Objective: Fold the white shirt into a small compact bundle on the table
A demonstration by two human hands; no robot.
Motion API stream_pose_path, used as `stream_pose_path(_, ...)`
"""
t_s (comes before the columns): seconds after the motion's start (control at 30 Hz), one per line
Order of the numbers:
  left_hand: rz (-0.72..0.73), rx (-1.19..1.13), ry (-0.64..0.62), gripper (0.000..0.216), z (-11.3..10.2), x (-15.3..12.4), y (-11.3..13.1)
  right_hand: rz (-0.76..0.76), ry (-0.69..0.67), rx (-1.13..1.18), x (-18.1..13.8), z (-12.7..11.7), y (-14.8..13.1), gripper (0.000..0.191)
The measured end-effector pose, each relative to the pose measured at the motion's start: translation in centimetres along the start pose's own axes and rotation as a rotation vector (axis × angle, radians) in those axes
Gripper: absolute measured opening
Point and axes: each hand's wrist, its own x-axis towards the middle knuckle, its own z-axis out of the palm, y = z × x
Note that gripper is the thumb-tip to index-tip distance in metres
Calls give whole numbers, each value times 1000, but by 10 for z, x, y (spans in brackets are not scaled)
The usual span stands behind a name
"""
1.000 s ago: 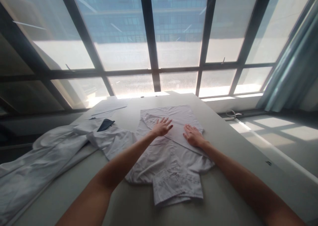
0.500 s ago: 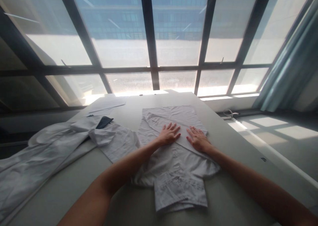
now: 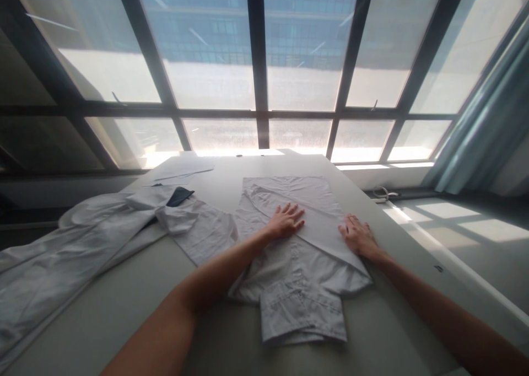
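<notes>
A white shirt (image 3: pixel 285 266) lies on the white table (image 3: pixel 215 332), its collar end toward me and one part folded across its body. My left hand (image 3: pixel 286 221) rests flat on the middle of the shirt, fingers spread. At the shirt's right edge, my right hand (image 3: pixel 359 236) lies with its fingers stretched out, partly on the cloth. Both hands hold nothing. Left of the shirt is a second heap of white garments (image 3: pixel 115 221) with a dark patch of fabric (image 3: pixel 180 196) showing.
Sheets of paper (image 3: pixel 177 171) lie at the table's far left. Large framed windows (image 3: pixel 306 45) rise behind the table. A blue-grey curtain (image 3: pixel 475 122) hangs at the right, with a pale cable (image 3: pixel 384 193) below it.
My right hand has slid right, from the middle of the shirt to its right edge. My left hand stays on the cloth. The view has shifted slightly.
</notes>
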Motion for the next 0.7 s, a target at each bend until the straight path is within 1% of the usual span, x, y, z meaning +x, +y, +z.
stream_pose_path(0.1, -1, -5, -3, 68, -1, 0, 0, 36, 18, 43, 7, -4, 15, 67)
stream_pose_path(0.17, 0, -10, -5, 67, -1, 0, 0, 67, 70, 51, 17, -11, 11, 68)
stream_pose_path(0.2, 0, -12, -6, 66, -1, 0, 0, 72, 101, 50, 22, -15, 4, 67)
stream_pose_path(0.27, -3, -11, -3, 65, -2, -1, 0, 15, 139, 59, 34, -21, -20, 65)
stream_pose_path(0.33, -5, -2, 6, 65, -2, -1, 1, -120, 120, 94, 46, -22, -53, 64)
stream_pose_path(0.43, 0, 19, 26, 62, -2, -3, 2, -327, 4, 136, 64, -16, -100, 63)
stream_pose_path(0.5, 4, 28, 31, 61, -2, -3, 2, -410, -72, 140, 79, -11, -114, 62)
stream_pose_path(0.53, 5, 30, 31, 61, -2, -3, 2, -430, -96, 135, 88, -9, -115, 62)
stream_pose_path(0.6, 3, 31, 30, 63, -1, -3, 2, -418, -111, 111, 107, -8, -103, 62)
stream_pose_path(0.7, -1, 16, 31, 64, 0, -4, 2, -290, -102, 58, 137, -9, -66, 63)
